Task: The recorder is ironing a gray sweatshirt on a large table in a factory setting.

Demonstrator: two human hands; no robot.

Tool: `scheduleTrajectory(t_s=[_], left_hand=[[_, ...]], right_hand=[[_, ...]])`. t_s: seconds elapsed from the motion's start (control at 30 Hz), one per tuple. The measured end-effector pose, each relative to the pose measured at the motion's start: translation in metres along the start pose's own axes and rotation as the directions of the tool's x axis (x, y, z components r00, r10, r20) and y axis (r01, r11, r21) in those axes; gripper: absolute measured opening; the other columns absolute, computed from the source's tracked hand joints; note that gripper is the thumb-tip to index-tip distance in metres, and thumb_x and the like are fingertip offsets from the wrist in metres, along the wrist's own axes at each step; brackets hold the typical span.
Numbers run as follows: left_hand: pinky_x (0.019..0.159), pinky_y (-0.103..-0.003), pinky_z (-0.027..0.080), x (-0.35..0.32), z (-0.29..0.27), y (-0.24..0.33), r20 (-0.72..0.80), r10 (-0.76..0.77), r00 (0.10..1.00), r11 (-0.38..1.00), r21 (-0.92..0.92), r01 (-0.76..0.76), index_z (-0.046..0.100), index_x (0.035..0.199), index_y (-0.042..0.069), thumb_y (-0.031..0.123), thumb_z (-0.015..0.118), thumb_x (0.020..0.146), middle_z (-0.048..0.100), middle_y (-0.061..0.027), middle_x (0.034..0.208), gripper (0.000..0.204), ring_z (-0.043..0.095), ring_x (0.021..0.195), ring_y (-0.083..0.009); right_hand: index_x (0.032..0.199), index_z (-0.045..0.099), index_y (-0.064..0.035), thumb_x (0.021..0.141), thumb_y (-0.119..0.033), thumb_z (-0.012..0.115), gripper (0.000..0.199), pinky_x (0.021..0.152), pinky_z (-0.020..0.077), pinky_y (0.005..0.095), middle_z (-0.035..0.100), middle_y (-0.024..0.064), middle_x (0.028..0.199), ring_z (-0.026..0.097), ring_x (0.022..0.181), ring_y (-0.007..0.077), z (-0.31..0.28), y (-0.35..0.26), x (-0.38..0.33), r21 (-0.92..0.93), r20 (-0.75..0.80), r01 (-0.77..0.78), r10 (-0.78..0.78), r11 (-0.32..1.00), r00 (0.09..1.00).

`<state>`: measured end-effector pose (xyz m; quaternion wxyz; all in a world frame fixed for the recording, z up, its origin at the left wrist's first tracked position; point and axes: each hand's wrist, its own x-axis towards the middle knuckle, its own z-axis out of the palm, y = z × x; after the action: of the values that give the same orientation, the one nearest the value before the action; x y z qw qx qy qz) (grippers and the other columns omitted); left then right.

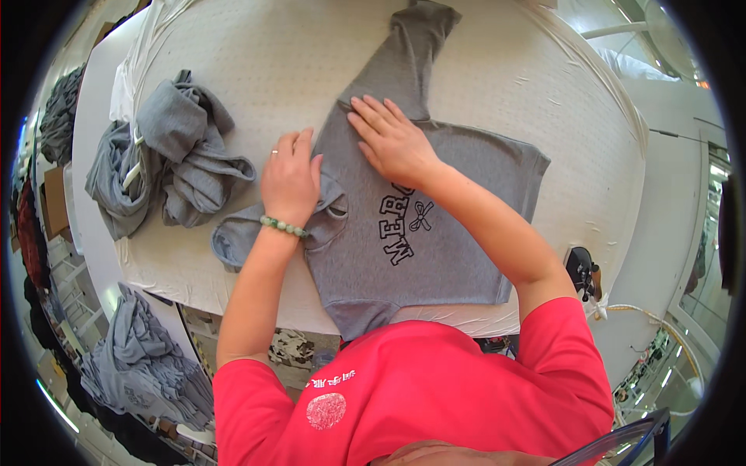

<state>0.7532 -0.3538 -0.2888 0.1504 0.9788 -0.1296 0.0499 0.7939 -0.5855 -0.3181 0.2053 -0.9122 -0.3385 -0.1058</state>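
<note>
A grey hooded sweatshirt point(458, 264) lies spread on a white padded table point(505, 78), hem to the right and hood to the left. Dark outlined lettering and a small bow mark its front. One sleeve stretches to the far side, the other hangs toward my body. My right hand point(394, 144) rests flat on the cloth near the far shoulder, fingers out and slightly spread. My left hand point(291, 180) is at the neck and hood end, fingers pointing away, thumb apart; its palm is hidden. Nothing shows in either hand.
Crumpled grey garments point(183, 151) sit at the table's left. Below them, a stack of grey garments point(144, 361) stands beside the table. An iron point(581, 270) with a wooden handle is at the right edge, near a pale hose point(660, 314).
</note>
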Motion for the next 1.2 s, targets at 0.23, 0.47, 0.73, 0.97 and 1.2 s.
scheduleTrajectory(t_s=[0.23,0.47,0.73,0.97,1.2], left_hand=[[0.078,-0.045,0.057,-0.013,-0.003,0.007,0.134,-0.482,0.866,0.791,-0.357,0.496,0.077,0.102,0.005,0.027,0.070,0.096,0.076,-0.0169,0.096,0.024,0.074,0.085,-0.0341],[0.080,-0.046,0.058,0.005,-0.013,0.018,0.329,-0.504,0.799,0.799,-0.172,0.576,0.079,0.089,0.007,0.030,0.073,0.086,0.076,-0.0177,0.088,0.024,0.074,0.087,-0.0356],[0.080,-0.048,0.058,0.015,-0.006,0.005,0.324,-0.484,0.813,0.858,-0.009,0.514,0.077,0.088,0.007,0.024,0.070,0.078,0.076,-0.0198,0.093,0.022,0.073,0.087,-0.0386],[0.081,-0.050,0.057,0.006,0.001,0.007,0.265,-0.417,0.869,0.892,-0.061,0.447,0.074,0.090,0.005,0.026,0.070,0.085,0.075,-0.0203,0.092,0.022,0.072,0.088,-0.0397],[0.080,-0.051,0.056,0.010,-0.014,-0.018,0.382,-0.249,0.890,0.912,-0.215,0.348,0.068,0.087,0.003,0.031,0.067,0.096,0.073,-0.0197,0.091,0.029,0.070,0.088,-0.0407]], right_hand=[[0.114,0.073,-0.0090,0.090,-0.014,0.062,0.027,0.090,0.0568,0.0445,0.071,0.0106,0.114,0.069,0.106,0.0329,0.007,0.025,0.074,0.075,0.211,-0.001,-0.015,0.997,0.977],[0.096,0.071,-0.0070,0.090,-0.013,0.059,0.015,0.084,0.0566,0.0471,0.070,0.0136,0.103,0.070,0.097,0.0364,-0.002,0.026,0.116,-0.060,0.487,0.177,-0.126,0.982,0.864],[0.093,0.069,-0.0069,0.088,-0.012,0.059,0.012,0.084,0.0553,0.0492,0.070,0.0141,0.102,0.069,0.097,0.0371,0.005,0.020,0.132,-0.070,0.574,0.130,-0.067,0.989,0.816],[0.094,0.068,-0.0072,0.084,-0.008,0.063,0.012,0.084,0.0536,0.0495,0.070,0.0142,0.101,0.068,0.100,0.0375,-0.007,0.027,0.140,-0.004,0.696,-0.020,0.017,1.000,0.718],[0.097,0.066,-0.0074,0.084,-0.008,0.065,0.013,0.083,0.0527,0.0494,0.071,0.0143,0.101,0.068,0.101,0.0378,-0.008,0.021,0.143,-0.023,0.676,0.108,-0.064,0.994,0.734]])
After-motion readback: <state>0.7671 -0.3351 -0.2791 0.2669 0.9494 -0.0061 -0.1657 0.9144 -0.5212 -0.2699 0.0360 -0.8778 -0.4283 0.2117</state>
